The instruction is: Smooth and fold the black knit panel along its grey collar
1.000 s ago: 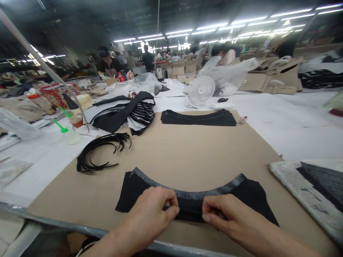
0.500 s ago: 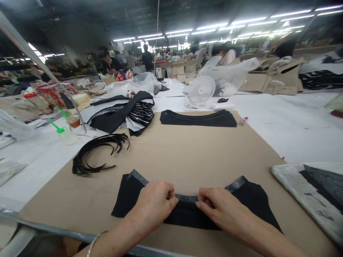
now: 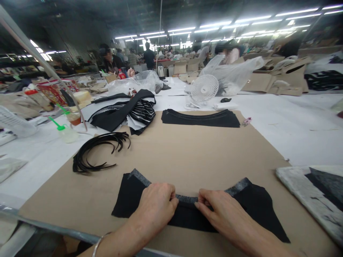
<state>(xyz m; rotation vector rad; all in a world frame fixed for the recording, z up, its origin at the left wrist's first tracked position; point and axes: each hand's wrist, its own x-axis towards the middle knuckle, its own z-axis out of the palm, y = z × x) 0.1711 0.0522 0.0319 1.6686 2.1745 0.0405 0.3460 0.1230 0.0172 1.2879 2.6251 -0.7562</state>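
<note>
Near the front of the flat tan sheet (image 3: 166,153) lies a curved black fabric panel (image 3: 261,205) with a speckled grey edge strip (image 3: 187,198). The left hand (image 3: 159,201) and right hand (image 3: 222,203), fingers curled closed, pinch its mid-curve, apparently the stretch in work; the ends look undone. At the sheet's far edge, a black fabric stack (image 3: 200,120) may be finished or waiting.

The black curved panel (image 3: 187,217) is looking like matt, smooth cloth, while its grey border (image 3: 187,198) is showing a rough, speckled finish. The brown sheet (image 3: 171,153) is appearing as dull, smooth paper. The bangle (image 3: 97,246) is gleaming like polished metal; the clear plastic bag (image 3: 242,73) is shining, crinkled.
</note>
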